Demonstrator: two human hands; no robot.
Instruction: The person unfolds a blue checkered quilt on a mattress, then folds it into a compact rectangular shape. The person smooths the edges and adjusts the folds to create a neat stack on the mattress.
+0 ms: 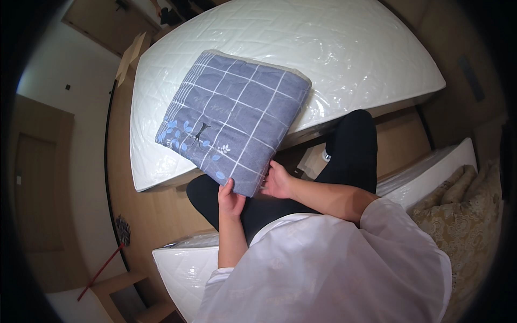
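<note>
A folded quilted bed pad [238, 109], grey-blue with white check lines and a printed leaf pattern, lies partly on a plastic-wrapped white mattress [355, 52]. Its near corner reaches past the mattress edge, above my lap. My left hand [231, 200] grips that corner, thumb on top and fingers underneath. At the pad's right edge, close to the same corner, is my right hand [278, 180]. Its palm faces the edge and the thumb points up along it; whether the fingers close on the fabric is unclear.
I sit on a second wrapped mattress [183, 268]; patterned brown-gold fabric [456, 218] lies at right. A red-handled mop [123, 232] leans by the left wall near a wooden shelf unit [121, 284]. Part of another person [171, 16] shows beyond the far mattress.
</note>
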